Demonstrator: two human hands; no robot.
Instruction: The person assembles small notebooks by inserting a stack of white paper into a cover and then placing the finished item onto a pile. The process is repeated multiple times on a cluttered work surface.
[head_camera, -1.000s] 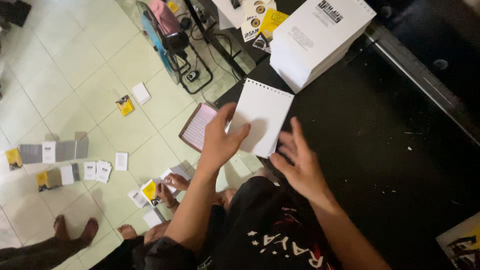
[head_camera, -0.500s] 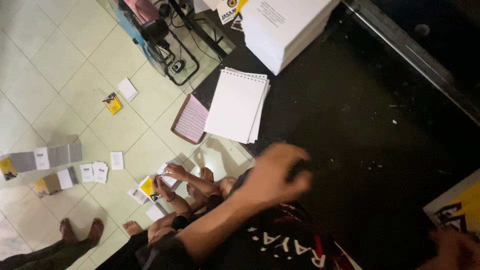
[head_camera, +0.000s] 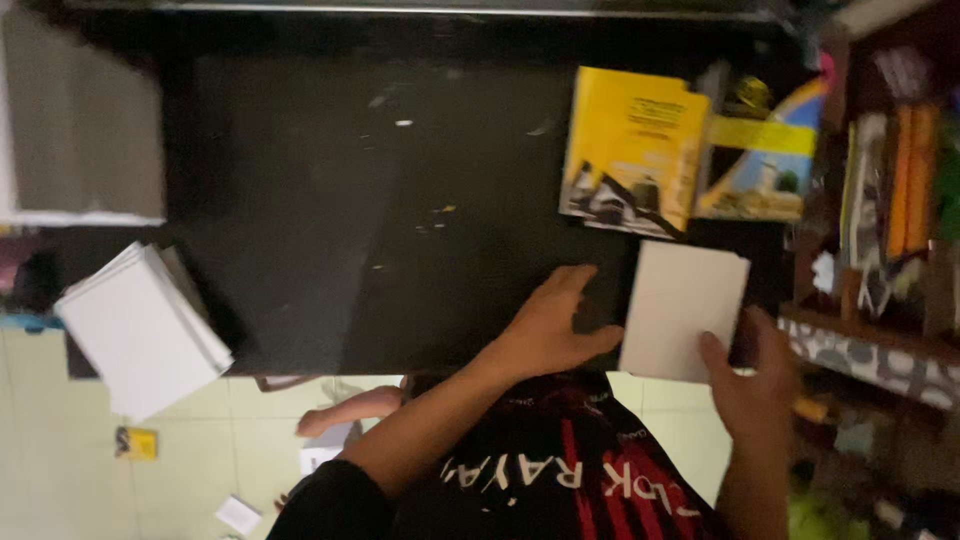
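Note:
My left hand (head_camera: 550, 325) lies flat on the black table (head_camera: 330, 210), fingers spread, just left of a pale blank card (head_camera: 683, 308). My right hand (head_camera: 750, 385) touches the card's near right corner with its thumb on the lower edge; the frame is blurred, so a full grip is unclear. The card lies at the table's near edge. A stack of white spiral notepads (head_camera: 140, 325) sits at the table's left corner, far from both hands.
A yellow booklet (head_camera: 630, 150) and a second colourful booklet (head_camera: 765, 165) lie beyond the card. A large white box (head_camera: 80, 130) stands at the far left. Cluttered shelves (head_camera: 880, 250) rise on the right. Small cards (head_camera: 135, 442) lie on the tiled floor below.
The view has swung right across the table. Both hands left the white notepads, which now lie far left, and moved to a pale card at the right end.

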